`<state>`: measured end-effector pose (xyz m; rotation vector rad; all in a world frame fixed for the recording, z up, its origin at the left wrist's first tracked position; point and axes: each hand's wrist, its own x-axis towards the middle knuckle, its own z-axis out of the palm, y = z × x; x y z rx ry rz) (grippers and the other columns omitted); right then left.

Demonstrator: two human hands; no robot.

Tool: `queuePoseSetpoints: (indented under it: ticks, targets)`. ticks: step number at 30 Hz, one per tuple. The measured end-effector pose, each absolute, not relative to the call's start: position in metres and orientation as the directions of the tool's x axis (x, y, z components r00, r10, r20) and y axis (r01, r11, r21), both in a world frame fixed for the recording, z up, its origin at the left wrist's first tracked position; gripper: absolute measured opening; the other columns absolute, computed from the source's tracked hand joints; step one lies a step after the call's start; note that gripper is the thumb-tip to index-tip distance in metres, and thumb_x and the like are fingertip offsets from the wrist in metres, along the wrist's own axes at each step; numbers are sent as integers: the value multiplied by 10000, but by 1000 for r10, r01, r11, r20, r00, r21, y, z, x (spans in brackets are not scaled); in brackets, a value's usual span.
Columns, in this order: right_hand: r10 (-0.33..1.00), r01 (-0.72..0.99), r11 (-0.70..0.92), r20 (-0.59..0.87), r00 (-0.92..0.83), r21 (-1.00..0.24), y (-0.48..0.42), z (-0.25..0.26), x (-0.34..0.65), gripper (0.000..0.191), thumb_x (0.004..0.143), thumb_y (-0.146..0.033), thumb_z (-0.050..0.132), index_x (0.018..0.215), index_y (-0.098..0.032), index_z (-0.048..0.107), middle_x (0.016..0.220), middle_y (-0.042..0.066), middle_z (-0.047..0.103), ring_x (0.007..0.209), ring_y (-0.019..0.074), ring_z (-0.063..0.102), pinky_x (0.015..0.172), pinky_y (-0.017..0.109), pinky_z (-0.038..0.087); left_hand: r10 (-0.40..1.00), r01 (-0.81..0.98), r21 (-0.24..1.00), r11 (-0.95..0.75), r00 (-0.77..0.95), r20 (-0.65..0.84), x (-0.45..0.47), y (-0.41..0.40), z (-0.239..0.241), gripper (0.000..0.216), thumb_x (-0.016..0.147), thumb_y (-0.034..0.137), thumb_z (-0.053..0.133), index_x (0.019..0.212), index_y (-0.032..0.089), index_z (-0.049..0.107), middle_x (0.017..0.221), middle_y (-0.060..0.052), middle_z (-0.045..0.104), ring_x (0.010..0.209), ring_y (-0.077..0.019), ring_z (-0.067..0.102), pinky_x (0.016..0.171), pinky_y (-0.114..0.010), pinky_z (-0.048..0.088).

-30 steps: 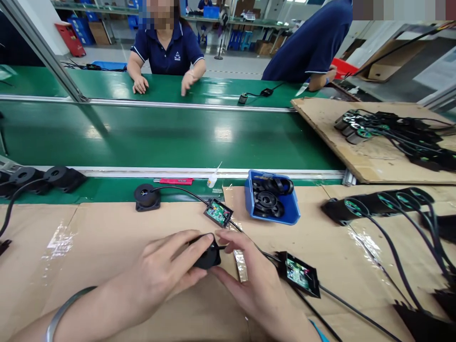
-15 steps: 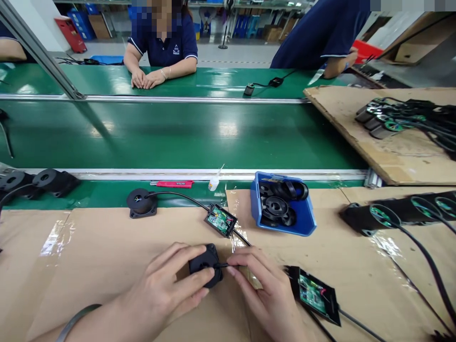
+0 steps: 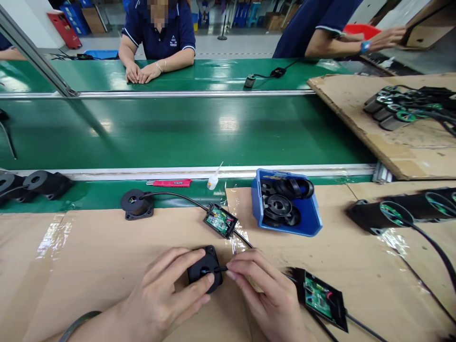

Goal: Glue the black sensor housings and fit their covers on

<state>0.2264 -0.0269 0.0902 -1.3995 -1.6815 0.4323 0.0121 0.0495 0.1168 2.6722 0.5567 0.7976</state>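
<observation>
The bench (image 3: 89, 266) is covered in taped cardboard, with a green belt (image 3: 178, 133) running across at 12 o'clock. Across the belt a person rests clasped hands (image 3: 140, 73) on the far side, and another person's arm (image 3: 356, 40) reaches out at 1 o'clock.

At 2 o'clock from the hands sits a blue bin (image 3: 306, 218) of black round parts. At 3 o'clock lies a row of black housings (image 3: 402, 213) with green boards inside and cables trailing. At 10 o'clock a second puck (image 3: 133, 204) rests flat, its cable running to an open board (image 3: 221, 221) at 12 o'clock. A red knife (image 3: 171, 183) and a small glue bottle (image 3: 213, 180) lie by the belt's edge.

The puck (image 3: 205, 273) in hand is low on the bench at centre, flat on the cardboard. The left hand (image 3: 160, 294) closes round it, thumb and forefinger pressing its left rim. The right hand (image 3: 270, 294) pinches the thin wire (image 3: 221, 269) where it enters the puck at 3 o'clock. That lead runs towards a boxed board (image 3: 320, 299) at 4 o'clock.

The puck looks like rigid moulded plastic, light, matte and not slippery; its corners and rim seem the safest hold. The wire is thin and limp, and its joint likely fragile, so it is best held close to the body and not tugged. The board's bare components should not be pressed.
</observation>
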Motion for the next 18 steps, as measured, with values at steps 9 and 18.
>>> queuePoseSetpoints:
  ticks: [9, 18]
  targets:
    - [916, 586, 308, 399, 29, -750, -27, 89, 227, 206, 916, -20, 569, 976, -193, 664, 873, 51, 671, 796, 153, 661, 699, 245, 583, 395, 280, 315, -907, 826, 401, 11, 51, 122, 241, 995, 107, 504, 1115, 148, 708, 1178, -175, 686, 1055, -257, 623, 797, -403, 638]
    - [918, 563, 307, 394, 36, -767, -28, 88, 227, 228, 915, -16, 555, 973, -201, 676, 858, 47, 669, 777, 157, 660, 665, 251, 587, 376, 290, 277, -916, 861, 342, 16, 52, 124, 295, 1028, 135, 427, 1100, 166, 712, 1150, -140, 711, 1057, -236, 612, 824, -365, 608]
